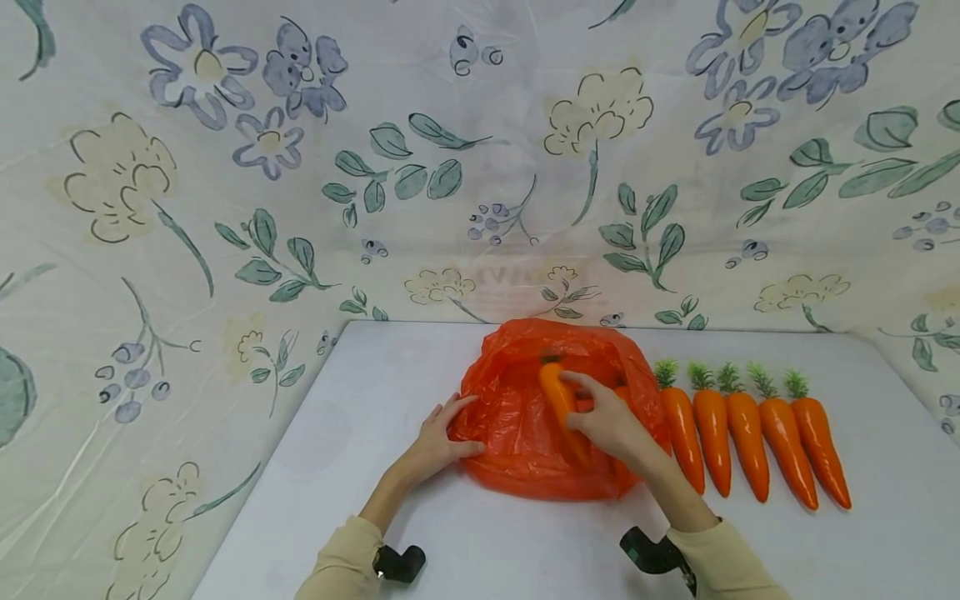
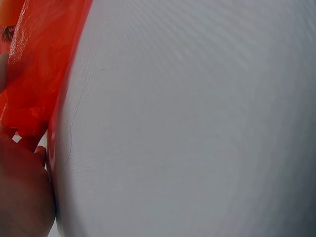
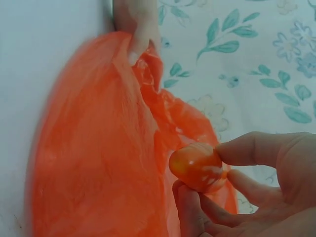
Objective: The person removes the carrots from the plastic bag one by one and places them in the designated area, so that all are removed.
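An orange-red plastic bag [image 1: 517, 479] lies with its mouth open on the white table. My left hand [image 1: 435, 442] holds the bag's left edge, thumb and fingers apart along it; the right wrist view shows that thumb over the plastic. Over the bag's mouth, my right hand [image 1: 607, 421] pinches a toy carrot [image 1: 557, 396] between thumb and fingers. The carrot's dark green top points away from me and its lower end is blurred. In the right wrist view the carrot [image 3: 197, 167] is seen end-on, against the bag [image 3: 98, 148]. Most of the bag's inside is hidden.
Several orange carrots [image 1: 742, 433] with green leafy tops lie side by side, right of the bag. A floral-patterned cloth [image 1: 525, 167] hangs behind the white table [image 1: 315, 467].
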Motion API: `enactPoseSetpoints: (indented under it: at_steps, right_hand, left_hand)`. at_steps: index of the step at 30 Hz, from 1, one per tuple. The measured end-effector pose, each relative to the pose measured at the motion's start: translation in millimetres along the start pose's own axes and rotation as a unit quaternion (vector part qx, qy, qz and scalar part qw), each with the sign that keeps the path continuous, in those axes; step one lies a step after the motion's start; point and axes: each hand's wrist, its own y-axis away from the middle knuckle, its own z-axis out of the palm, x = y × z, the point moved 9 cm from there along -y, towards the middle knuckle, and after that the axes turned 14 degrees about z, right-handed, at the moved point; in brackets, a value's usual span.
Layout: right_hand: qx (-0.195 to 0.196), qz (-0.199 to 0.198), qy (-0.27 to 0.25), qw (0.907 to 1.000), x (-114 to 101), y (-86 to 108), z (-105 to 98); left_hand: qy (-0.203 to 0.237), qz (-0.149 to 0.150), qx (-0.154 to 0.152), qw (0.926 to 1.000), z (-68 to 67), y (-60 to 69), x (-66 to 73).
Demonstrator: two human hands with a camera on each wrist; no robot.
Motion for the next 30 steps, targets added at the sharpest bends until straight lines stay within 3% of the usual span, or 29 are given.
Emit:
enactPoseSetpoints:
  at_steps: [7,15,30]
  right_hand:
    - [-0.005,0.006,-0.005,1.0,4,6.5,8]
    - [-0.018,-0.028,-0.001,0.9994,-1,20.1,11]
    - [-0.004,-0.055,-0.005,0.9985,-4,45.1,-10]
  left_hand:
    - [-0.004,-0.003,-0.001,1.0,0.1,0.2,-0.9]
    - [-0.004,-0.008,0.001,1.0,-0.5,0.6,-1.5]
    - [0.0,-0.004,-0.001,1.0,-0.2,-0.3,-1.1]
